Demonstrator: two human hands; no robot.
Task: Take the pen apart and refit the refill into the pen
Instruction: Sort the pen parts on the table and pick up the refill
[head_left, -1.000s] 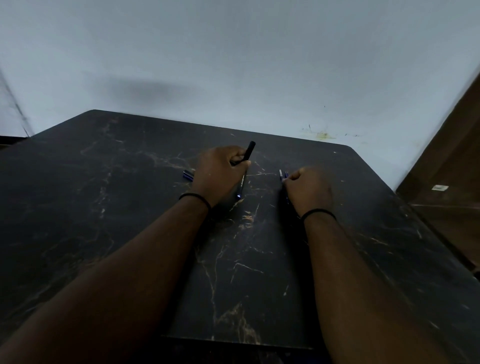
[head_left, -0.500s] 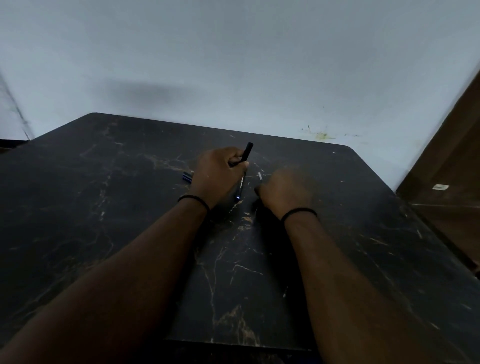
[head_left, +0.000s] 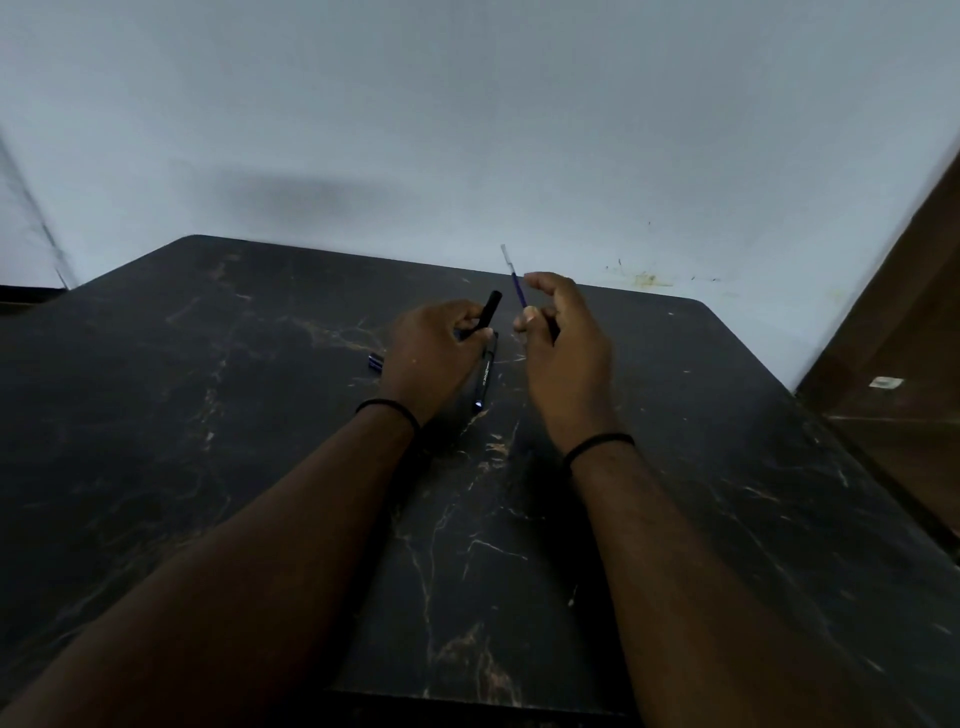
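My left hand (head_left: 431, 353) is closed around a black pen barrel (head_left: 488, 312) whose upper end sticks out past my fingers. My right hand (head_left: 566, 353) is raised off the table and pinches a thin refill (head_left: 514, 278), blue along its lower part and clear near the top, pointing up and slightly left. The refill is just right of the barrel and does not touch it. A second black pen (head_left: 484, 376) lies on the table under my left hand, its tip toward me. A small blue pen part (head_left: 376, 361) lies left of my left hand.
The dark marble-patterned table (head_left: 260, 467) stands against a pale wall (head_left: 467, 130). A brown wooden panel (head_left: 914, 364) rises along the table's right side. The table's near edge runs just below my forearms.
My right hand has left the table surface, risen and come up beside the left hand with the refill now standing in its fingers. My left hand has kept its grip and place.
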